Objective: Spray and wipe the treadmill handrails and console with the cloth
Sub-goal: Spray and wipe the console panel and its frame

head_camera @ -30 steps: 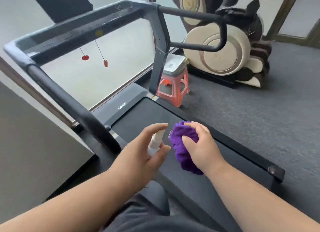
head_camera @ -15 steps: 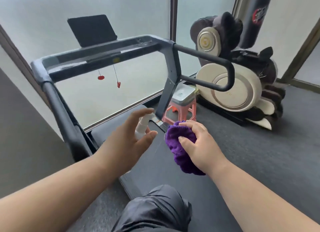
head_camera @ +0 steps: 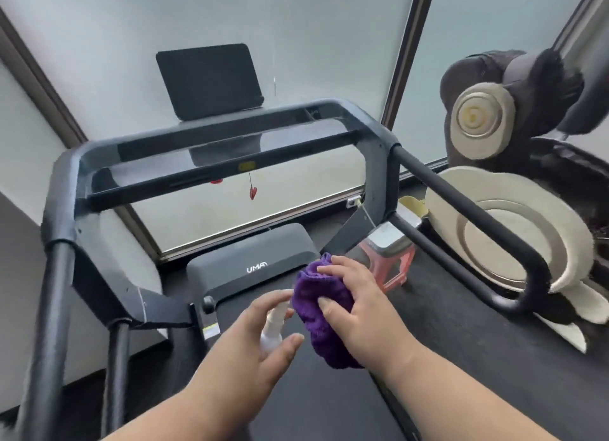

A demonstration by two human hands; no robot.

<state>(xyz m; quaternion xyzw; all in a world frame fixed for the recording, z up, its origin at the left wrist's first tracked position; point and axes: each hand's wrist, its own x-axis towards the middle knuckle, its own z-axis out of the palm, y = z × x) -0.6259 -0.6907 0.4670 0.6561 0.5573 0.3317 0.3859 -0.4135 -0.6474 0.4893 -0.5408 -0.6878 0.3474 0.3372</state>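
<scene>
**Bottle Aimed at Cloth, Treadmill Frame Not Yet Touched**

Left hand (head_camera: 253,338) wrapped round a small white spray bottle (head_camera: 273,328), index finger laid over the top, thumb curled under the body: a trigger-ready hold, nozzle turned toward the purple cloth (head_camera: 316,312) just beside it. Right hand (head_camera: 359,312) bunching that cloth, fingers (head_camera: 333,269) curled over its upper edge, thumb pressing its face, so a thick pad faces the nozzle. Judged from that pairing: cloth being dampened, not the machine, likely to keep liquid off the electronics.

Both hands held low over the black belt (head_camera: 329,407), well short of the console (head_camera: 224,144) and apart from either rail. Left handrail (head_camera: 49,308) and right handrail (head_camera: 468,210) flanking the hands, within later reach. Dark tablet (head_camera: 207,78) propped upright on the console's back ledge, screen blank.

Writing: white "UMAY" on the grey motor cover (head_camera: 257,266). Small yellow mark on the console crossbar, too blurred to read. Red stool (head_camera: 392,262) and a cream massage chair (head_camera: 510,233) standing off to the right.
</scene>
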